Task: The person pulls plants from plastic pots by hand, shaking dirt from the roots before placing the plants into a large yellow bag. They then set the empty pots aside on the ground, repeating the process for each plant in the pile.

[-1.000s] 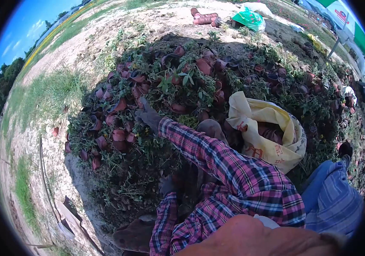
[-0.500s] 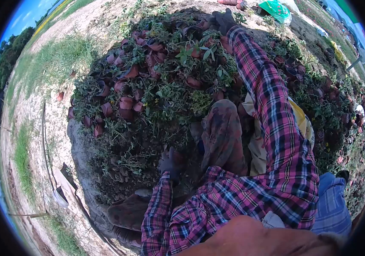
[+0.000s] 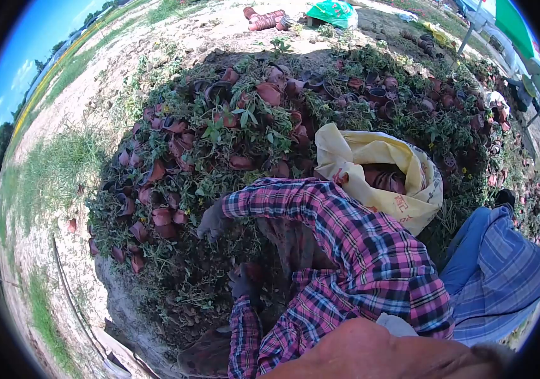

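My left hand (image 3: 243, 282), in a dark glove, is low over the shaded soil near my knee. Its fingers are closed round what looks like a reddish-brown plant pot (image 3: 255, 272), partly hidden by the glove. My right hand (image 3: 213, 222), in a grey glove, hangs just above the near side of the heap, fingers stretched downward and apart, with nothing visible in them. Around both hands lies a heap of reddish-brown plant pots (image 3: 162, 216) tangled with wilting green plants (image 3: 219, 151). Loose dark soil and weeds lie below the hands.
An open yellowish sack (image 3: 336, 151) with pots inside stands beyond my right arm. A person in a blue checked garment (image 3: 497, 271) is close on the right. Stacked pots (image 3: 267, 21) and a green bag (image 3: 333, 14) lie beyond the heap. A long thin pole (image 3: 61, 265) lies at left.
My right hand has come back from the far edge of the heap to its near side, close to my left hand. The view has shifted, showing the sack's open mouth.
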`<state>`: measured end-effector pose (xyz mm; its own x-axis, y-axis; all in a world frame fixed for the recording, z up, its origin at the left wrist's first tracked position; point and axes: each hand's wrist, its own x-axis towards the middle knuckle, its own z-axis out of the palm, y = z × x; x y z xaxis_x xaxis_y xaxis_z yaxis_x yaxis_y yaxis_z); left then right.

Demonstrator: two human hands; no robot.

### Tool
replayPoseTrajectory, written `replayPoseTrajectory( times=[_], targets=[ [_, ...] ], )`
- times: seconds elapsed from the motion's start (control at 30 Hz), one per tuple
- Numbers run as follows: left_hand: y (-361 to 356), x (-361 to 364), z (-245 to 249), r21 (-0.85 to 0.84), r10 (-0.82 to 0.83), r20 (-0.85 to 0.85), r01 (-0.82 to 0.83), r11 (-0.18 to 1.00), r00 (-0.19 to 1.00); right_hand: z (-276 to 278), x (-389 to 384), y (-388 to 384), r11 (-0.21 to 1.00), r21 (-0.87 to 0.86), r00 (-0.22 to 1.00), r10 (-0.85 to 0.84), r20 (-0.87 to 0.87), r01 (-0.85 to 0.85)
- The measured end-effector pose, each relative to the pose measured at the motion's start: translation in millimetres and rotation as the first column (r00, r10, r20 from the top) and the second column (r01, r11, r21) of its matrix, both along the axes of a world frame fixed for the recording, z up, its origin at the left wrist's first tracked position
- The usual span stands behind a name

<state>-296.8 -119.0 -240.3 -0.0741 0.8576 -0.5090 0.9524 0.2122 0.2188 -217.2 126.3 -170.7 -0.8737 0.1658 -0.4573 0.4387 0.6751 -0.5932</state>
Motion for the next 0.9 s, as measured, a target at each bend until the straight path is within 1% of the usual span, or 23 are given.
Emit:
replayPoseTrajectory(
  times=[0.07, 0.1, 0.2, 0.23, 0.27, 0.33, 0.37, 0.47, 0.53, 0.57, 0.6, 0.67, 0.7, 0.73, 0.77, 0.8, 0.83, 0.87, 0.9],
  targets=[
    [3, 1, 1, 0.025, 0.004, 0.029, -0.005, 1.000, 1.000, -7, -6, -14, 0.969, 0.194, 0.979, 0.122, 0.162, -0.152],
    [0, 0, 2, 0.029, 0.011, 0.039, -0.012, 1.000, 0.999, 39, 3, -32, 0.950, 0.279, 0.954, 0.054, 0.294, -0.140],
    [2, -5, 8, 0.072, 0.069, 0.191, -0.084, 0.994, 0.979, 13, -15, -26, 0.922, 0.330, 0.887, 0.033, 0.460, -0.205],
    [5, -6, 13, 0.043, 0.090, 0.202, -0.101, 0.994, 0.975, 2, -20, -22, 0.909, 0.353, 0.906, 0.057, 0.420, -0.221],
    [5, -11, 18, 0.034, 0.126, 0.277, -0.141, 0.989, 0.953, 11, -25, -23, 0.911, 0.363, 0.933, 0.060, 0.354, -0.197],
    [10, -20, 24, 0.014, 0.145, 0.425, -0.167, 0.986, 0.894, 28, -24, -20, 0.921, 0.377, 0.975, 0.018, 0.221, -0.102],
    [9, -25, 20, -0.001, 0.189, 0.452, -0.211, 0.977, 0.872, 17, -28, -14, 0.934, 0.350, 0.979, -0.002, 0.205, -0.072],
    [19, -47, 21, 0.186, 0.076, 0.477, -0.184, 0.965, 0.876, 33, -27, -16, 0.927, 0.372, 0.978, -0.027, 0.206, -0.053],
    [24, -54, 47, 0.284, 0.088, 0.713, -0.402, 0.870, 0.695, 14, -38, -11, 0.920, 0.381, 0.977, 0.004, 0.214, -0.087],
    [30, -69, 54, 0.204, 0.210, 0.662, -0.443, 0.873, 0.719, 6, -38, -8, 0.914, 0.389, 0.975, 0.023, 0.222, -0.110],
    [37, -82, 63, 0.128, 0.322, 0.596, -0.483, 0.866, 0.735, 12, -35, -9, 0.917, 0.386, 0.978, 0.016, 0.210, -0.098],
    [39, -87, 118, 0.066, 0.405, 0.626, -0.563, 0.824, 0.666, 31, -31, -17, 0.924, 0.375, 0.983, 0.013, 0.183, -0.081],
    [41, -107, 105, 0.150, 0.313, 0.663, -0.530, 0.834, 0.680, 29, -33, -18, 0.926, 0.372, 0.984, 0.003, 0.179, -0.070],
    [42, -141, 80, 0.237, 0.220, 0.691, -0.503, 0.831, 0.688, 32, -30, -19, 0.928, 0.369, 0.982, -0.026, 0.186, -0.046],
    [40, -165, 68, 0.323, 0.133, 0.707, -0.486, 0.812, 0.694, 37, -24, -21, 0.930, 0.367, 0.981, -0.040, 0.191, -0.034],
    [39, -171, 76, 0.412, 0.114, 0.598, -0.426, 0.806, 0.794, 43, -22, -24, 0.930, 0.364, 0.981, -0.025, 0.194, -0.048],
    [35, -175, 93, 0.481, 0.133, 0.461, -0.373, 0.793, 0.877, 44, -21, -26, 0.930, 0.366, 0.982, -0.033, 0.184, -0.037],
    [29, -185, 110, 0.533, 0.163, 0.305, -0.310, 0.787, 0.938, 45, -20, -25, 0.929, 0.368, 0.985, -0.036, 0.167, -0.029],
    [25, -194, 119, 0.540, 0.182, 0.241, -0.288, 0.791, 0.953, 52, -21, -26, 0.934, 0.359, 0.984, -0.068, 0.166, 0.004]
  ],
)
